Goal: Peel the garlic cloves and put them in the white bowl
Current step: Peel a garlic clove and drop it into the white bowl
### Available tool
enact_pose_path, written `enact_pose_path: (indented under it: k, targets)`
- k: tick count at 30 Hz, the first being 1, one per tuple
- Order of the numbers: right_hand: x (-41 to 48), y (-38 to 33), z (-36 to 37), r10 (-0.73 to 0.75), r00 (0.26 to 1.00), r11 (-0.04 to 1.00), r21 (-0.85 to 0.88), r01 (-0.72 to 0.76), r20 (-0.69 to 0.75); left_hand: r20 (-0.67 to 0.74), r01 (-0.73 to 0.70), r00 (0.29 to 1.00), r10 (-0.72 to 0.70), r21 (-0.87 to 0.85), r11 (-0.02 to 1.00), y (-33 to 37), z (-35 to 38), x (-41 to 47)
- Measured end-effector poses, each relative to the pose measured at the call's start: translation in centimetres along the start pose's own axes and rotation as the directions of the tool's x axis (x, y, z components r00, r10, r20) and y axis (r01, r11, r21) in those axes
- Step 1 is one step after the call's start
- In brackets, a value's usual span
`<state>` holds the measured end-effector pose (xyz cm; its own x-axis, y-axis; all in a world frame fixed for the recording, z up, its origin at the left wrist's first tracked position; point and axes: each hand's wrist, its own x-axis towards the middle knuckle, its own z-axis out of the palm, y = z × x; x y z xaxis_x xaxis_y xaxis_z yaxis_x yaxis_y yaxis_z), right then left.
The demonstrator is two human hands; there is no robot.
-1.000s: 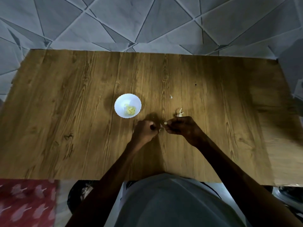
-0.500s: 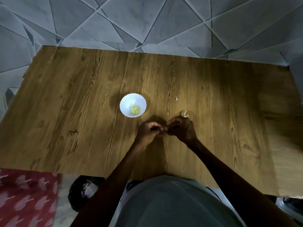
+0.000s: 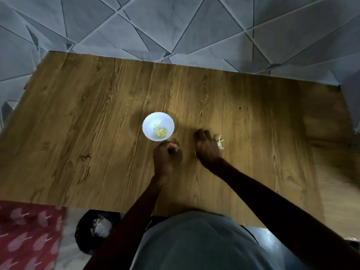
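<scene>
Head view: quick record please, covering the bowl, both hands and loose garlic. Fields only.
bowl: white, on table, just beyond left hand
cloves: peeled, yellowish, inside bowl
left hand: curled, pinches a small pale piece, likely a clove
right hand: fingers down at table, grip unclear
garlic pile: on table, just right of right hand
bin: black, on floor

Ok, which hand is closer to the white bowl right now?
Left. The left hand, pinching a garlic piece, is just on the near side of the white bowl; the right hand is farther off to the bowl's right.
</scene>
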<state>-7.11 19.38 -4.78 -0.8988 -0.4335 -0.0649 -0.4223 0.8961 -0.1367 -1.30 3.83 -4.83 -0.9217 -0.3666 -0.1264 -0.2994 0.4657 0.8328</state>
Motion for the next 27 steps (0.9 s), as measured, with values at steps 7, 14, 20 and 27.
enact_pose_path:
  k: [7, 14, 20, 27]
  targets:
    - [-1.2, -0.6, -0.2, -0.118, 0.99, 0.991, 0.059, 0.123, -0.077, -0.041, 0.046, 0.998, -0.047, -0.008, 0.999, -0.4, -0.8, -0.7]
    - [-4.7, 1.0, -0.3, -0.354, 0.929, 0.925, 0.109, 0.365, -0.103, -0.011, 0.035, 0.999, -0.036, -0.077, 0.996, 0.4, -1.1, -1.8]
    - [-8.8, 2.9, -0.1, -0.017, 0.999, 0.975, 0.221, 0.026, -0.043, 0.118, 0.103, 0.989, -0.084, -0.163, 0.981, 0.1, -0.7, -2.8]
    - [-10.5, -0.9, 2.0, 0.217, 0.971, 0.964, 0.177, -0.198, -0.097, 0.279, 0.294, 0.942, -0.189, -0.406, 0.865, -1.1, -0.5, -2.7]
